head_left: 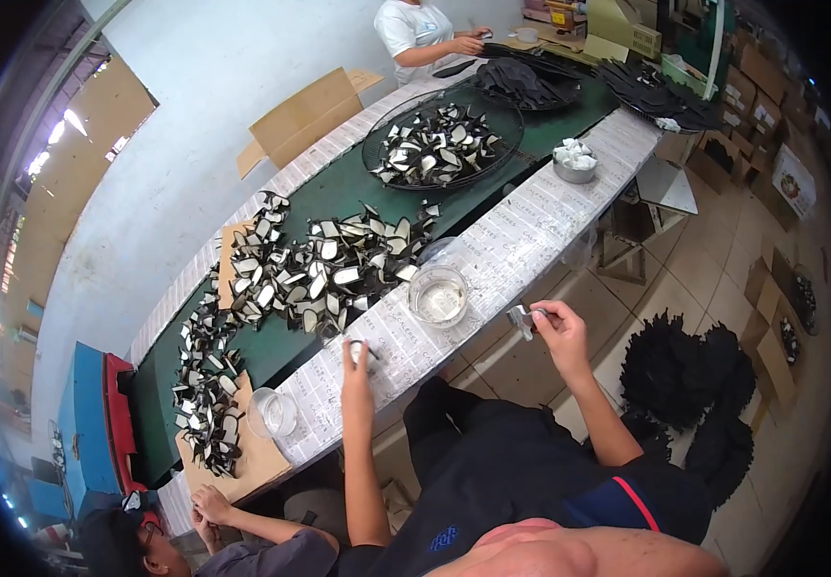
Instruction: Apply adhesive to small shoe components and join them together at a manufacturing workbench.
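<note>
Above the white paper-covered edge of the bench, my left hand (358, 377) pinches a small curved black-and-white piece (361, 354). My right hand (563, 338) is out past the bench edge, over the tiled floor. Its fingers are closed on a small flat brush (522, 321) with a pale, metallic-looking head. Between the hands stands a clear round bowl (438, 296) holding a little pale liquid. Beyond my left hand lies a loose heap of similar black-and-white pieces (314, 274) on the green belt.
A wire basket (367, 159) holds more pieces; dark flat parts (526, 85) lie behind it. A metal bowl (575, 168) has white lumps. Another clear bowl (273, 413) is near a co-worker's hands (211, 507) at lower left. Black bundles (684, 370) lie on the floor at right.
</note>
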`<state>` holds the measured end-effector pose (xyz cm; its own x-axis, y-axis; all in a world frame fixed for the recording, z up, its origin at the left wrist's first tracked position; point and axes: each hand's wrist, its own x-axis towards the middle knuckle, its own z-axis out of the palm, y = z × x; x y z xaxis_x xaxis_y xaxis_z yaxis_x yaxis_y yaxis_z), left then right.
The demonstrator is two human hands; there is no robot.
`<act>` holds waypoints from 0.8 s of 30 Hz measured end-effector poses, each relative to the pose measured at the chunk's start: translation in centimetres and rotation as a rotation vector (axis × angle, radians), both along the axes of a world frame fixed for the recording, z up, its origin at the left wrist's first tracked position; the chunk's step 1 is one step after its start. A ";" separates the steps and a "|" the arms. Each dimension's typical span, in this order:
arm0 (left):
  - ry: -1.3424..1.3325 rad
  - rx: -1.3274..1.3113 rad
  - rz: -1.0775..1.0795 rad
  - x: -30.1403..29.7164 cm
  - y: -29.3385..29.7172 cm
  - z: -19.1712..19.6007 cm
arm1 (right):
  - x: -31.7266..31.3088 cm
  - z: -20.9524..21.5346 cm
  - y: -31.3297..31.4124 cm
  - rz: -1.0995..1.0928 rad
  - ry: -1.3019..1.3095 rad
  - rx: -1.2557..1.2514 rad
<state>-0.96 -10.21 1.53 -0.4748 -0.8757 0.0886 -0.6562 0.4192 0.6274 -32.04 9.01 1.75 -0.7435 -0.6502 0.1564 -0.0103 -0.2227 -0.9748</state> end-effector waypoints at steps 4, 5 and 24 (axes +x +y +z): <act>-0.004 -0.384 0.013 3.2 -3.3 -2.6 | 0.7 0.1 0.0 0.076 -0.052 -0.002; -0.004 -0.373 0.032 3.1 -2.8 -1.8 | 0.8 0.3 0.0 0.089 -0.040 -0.001; 1.159 1.200 0.268 1.7 12.7 -7.4 | 2.0 -6.9 -6.9 0.085 0.148 0.310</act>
